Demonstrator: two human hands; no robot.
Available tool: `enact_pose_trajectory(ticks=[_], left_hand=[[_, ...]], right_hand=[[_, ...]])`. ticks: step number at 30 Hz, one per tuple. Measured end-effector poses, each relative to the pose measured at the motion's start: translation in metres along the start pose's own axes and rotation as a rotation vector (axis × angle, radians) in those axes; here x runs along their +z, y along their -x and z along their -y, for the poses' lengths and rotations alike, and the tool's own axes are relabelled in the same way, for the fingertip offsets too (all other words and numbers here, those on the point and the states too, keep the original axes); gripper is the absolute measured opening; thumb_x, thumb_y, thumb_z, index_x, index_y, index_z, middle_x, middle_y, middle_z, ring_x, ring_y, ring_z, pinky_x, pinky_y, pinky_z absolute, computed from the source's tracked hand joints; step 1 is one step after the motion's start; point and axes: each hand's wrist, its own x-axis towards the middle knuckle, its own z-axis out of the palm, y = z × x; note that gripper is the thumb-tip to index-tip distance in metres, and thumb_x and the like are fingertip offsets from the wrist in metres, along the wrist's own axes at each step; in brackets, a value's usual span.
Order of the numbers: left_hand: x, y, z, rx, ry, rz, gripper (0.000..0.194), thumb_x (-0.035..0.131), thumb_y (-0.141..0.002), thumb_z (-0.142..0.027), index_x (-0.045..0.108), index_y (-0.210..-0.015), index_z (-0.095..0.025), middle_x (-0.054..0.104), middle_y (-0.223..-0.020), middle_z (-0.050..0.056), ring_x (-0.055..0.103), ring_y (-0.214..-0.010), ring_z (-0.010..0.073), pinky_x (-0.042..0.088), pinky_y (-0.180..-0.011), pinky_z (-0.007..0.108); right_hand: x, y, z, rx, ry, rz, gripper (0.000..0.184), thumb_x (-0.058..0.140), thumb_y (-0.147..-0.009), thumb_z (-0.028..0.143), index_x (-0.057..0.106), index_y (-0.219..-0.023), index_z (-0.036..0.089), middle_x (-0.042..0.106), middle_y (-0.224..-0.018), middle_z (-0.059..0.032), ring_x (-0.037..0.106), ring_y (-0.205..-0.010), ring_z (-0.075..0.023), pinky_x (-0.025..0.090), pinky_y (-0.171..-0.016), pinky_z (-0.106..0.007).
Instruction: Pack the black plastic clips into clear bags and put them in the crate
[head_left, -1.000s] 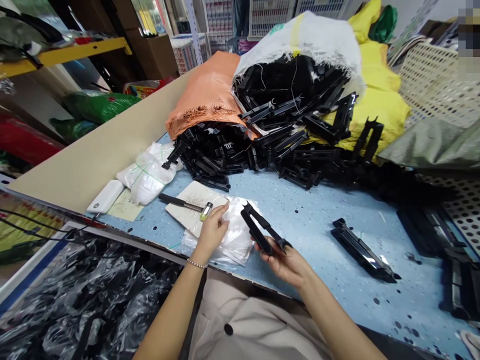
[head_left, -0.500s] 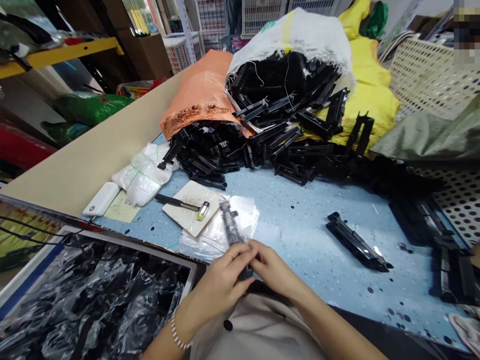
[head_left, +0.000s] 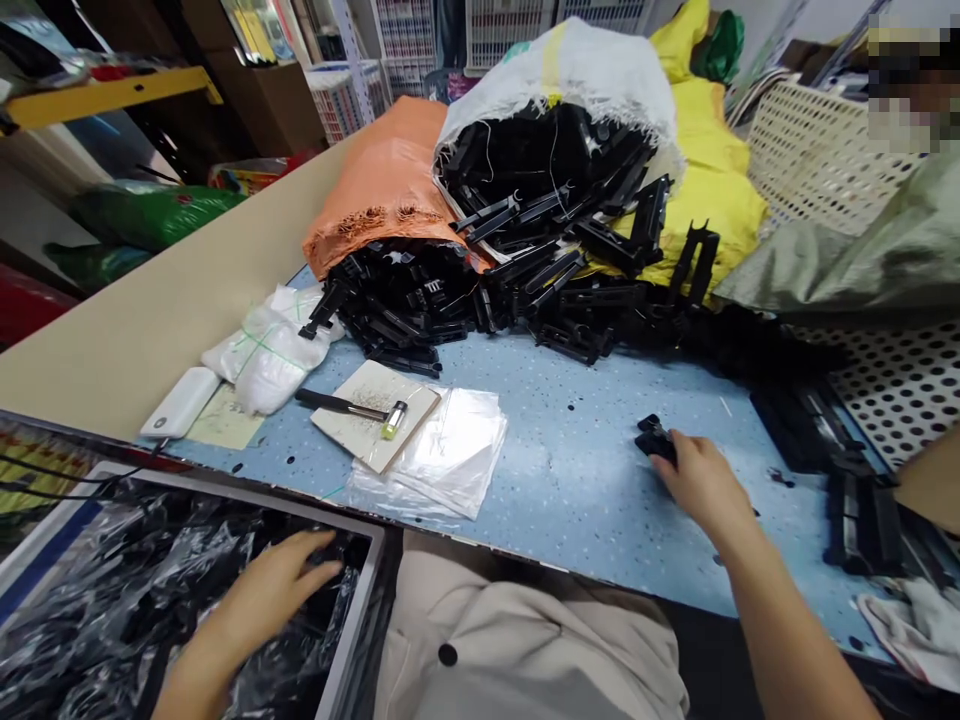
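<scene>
My right hand (head_left: 709,490) grasps a long black plastic part (head_left: 654,437) on the blue tabletop (head_left: 555,450); most of the part is hidden beneath the hand. Over a white-rimmed bin (head_left: 351,625), my left hand (head_left: 270,585) is spread, its thumb apart from its fingers. Beneath it, black parts in clear plastic bags (head_left: 142,570) fill the bin. A stack of clear bags (head_left: 472,450) lies near the table's front edge. It is partly covered by a beige board (head_left: 367,385) with a small hammer (head_left: 341,404) on top.
Orange (head_left: 382,170), white (head_left: 577,70) and yellow (head_left: 720,180) sacks stand at the back, black parts spilling forward. A white device (head_left: 180,402) and a white bundle (head_left: 270,350) lie left. More black parts (head_left: 847,510) and a cloth (head_left: 915,625) are at right.
Both hands held a black part, which was in a clear bag half a second ago. They have separated: left to the bin, right to the part lying on the table.
</scene>
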Motion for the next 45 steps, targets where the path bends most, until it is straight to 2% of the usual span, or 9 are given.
enact_pose_trajectory(ticks=[4, 9, 13, 20, 26, 32, 35, 39, 45], left_hand=[[0.027, -0.051, -0.101, 0.352, 0.318, -0.115, 0.029, 0.046, -0.087, -0.035, 0.070, -0.094, -0.019, 0.070, -0.096, 0.007, 0.065, -0.091, 0.0203, 0.051, -0.085, 0.032], [0.070, -0.110, -0.174, 0.315, 0.364, -0.319, 0.015, 0.067, -0.072, -0.022, 0.067, -0.085, -0.013, 0.062, -0.103, 0.014, 0.056, -0.100, 0.0273, 0.042, -0.092, 0.041], [0.074, -0.136, -0.167, 0.258, 0.555, -0.268, 0.014, 0.064, -0.068, -0.011, 0.057, -0.058, -0.017, 0.059, -0.077, 0.005, 0.056, -0.083, 0.0203, 0.043, -0.082, 0.034], [0.059, -0.142, -0.135, 0.152, 0.920, -0.118, 0.035, 0.071, -0.063, -0.048, 0.062, -0.066, -0.014, 0.054, -0.058, -0.002, 0.046, -0.051, 0.0096, 0.036, -0.052, 0.023], [0.068, -0.141, -0.136, 0.104, 1.118, -0.181, 0.038, 0.081, -0.050, -0.037, 0.052, -0.061, -0.016, 0.052, -0.059, -0.005, 0.044, -0.052, 0.0067, 0.033, -0.051, 0.020], [0.057, -0.134, -0.134, 0.150, 1.162, -0.217, 0.029, 0.077, -0.058, -0.033, 0.054, -0.062, -0.015, 0.054, -0.061, -0.003, 0.048, -0.054, 0.0087, 0.039, -0.054, 0.021], [0.044, -0.126, -0.120, 0.175, 1.151, -0.379, 0.018, 0.069, -0.069, -0.027, 0.054, -0.069, -0.017, 0.058, -0.072, -0.001, 0.053, -0.066, 0.0109, 0.045, -0.066, 0.024], [0.042, -0.119, -0.107, 0.393, 0.605, -0.607, 0.017, 0.052, -0.077, -0.007, 0.064, -0.078, -0.019, 0.064, -0.096, 0.006, 0.058, -0.096, 0.0202, 0.046, -0.091, 0.038], [0.045, -0.132, -0.105, 0.464, 0.392, -0.447, 0.048, 0.044, -0.079, -0.002, 0.062, -0.120, -0.020, 0.060, -0.123, 0.009, 0.056, -0.116, 0.0212, 0.045, -0.102, 0.039]], right_hand=[[0.017, 0.010, 0.026, -0.284, -0.054, 0.026, 0.043, 0.040, -0.084, 0.013, 0.059, -0.122, 0.013, 0.060, -0.112, -0.0176, 0.059, -0.099, -0.0302, 0.050, -0.080, -0.042], [0.009, 0.031, 0.039, -0.567, -0.281, 0.166, 0.036, 0.040, -0.078, 0.008, 0.069, -0.092, 0.024, 0.062, -0.114, -0.0069, 0.055, -0.108, -0.0253, 0.046, -0.092, -0.040], [0.006, 0.043, 0.026, -0.397, -0.342, 0.119, 0.029, 0.047, -0.084, 0.026, 0.064, -0.107, 0.021, 0.058, -0.121, -0.0130, 0.052, -0.114, -0.0301, 0.043, -0.096, -0.045], [0.014, 0.039, 0.029, -0.031, -0.752, 0.311, 0.031, 0.057, -0.082, 0.043, 0.067, -0.103, 0.021, 0.068, -0.104, -0.0104, 0.060, -0.098, -0.0291, 0.046, -0.087, -0.042], [0.010, 0.030, 0.125, 0.189, -1.743, 0.798, 0.033, 0.071, -0.075, 0.039, 0.069, -0.100, 0.018, 0.070, -0.090, -0.0065, 0.059, -0.067, -0.0139, 0.044, -0.050, -0.022], [0.038, 0.001, 0.210, 0.298, -1.979, 0.907, 0.009, 0.074, -0.068, 0.013, 0.067, -0.073, 0.012, 0.062, -0.062, -0.0010, 0.051, -0.049, -0.0085, 0.046, -0.044, -0.018], [0.046, -0.005, 0.208, 0.319, -1.969, 0.867, 0.009, 0.074, -0.067, 0.012, 0.066, -0.068, 0.013, 0.059, -0.056, 0.0010, 0.049, -0.047, -0.0079, 0.045, -0.042, -0.017], [0.037, 0.005, 0.186, 0.331, -1.919, 0.829, 0.013, 0.077, -0.069, 0.020, 0.069, -0.077, 0.013, 0.065, -0.064, 0.0000, 0.053, -0.051, -0.0068, 0.047, -0.047, -0.015], [0.020, 0.032, 0.166, 0.248, -1.820, 1.145, 0.017, 0.075, -0.075, 0.025, 0.067, -0.081, 0.012, 0.070, -0.074, -0.0068, 0.066, -0.063, -0.0129, 0.050, -0.049, -0.017]])
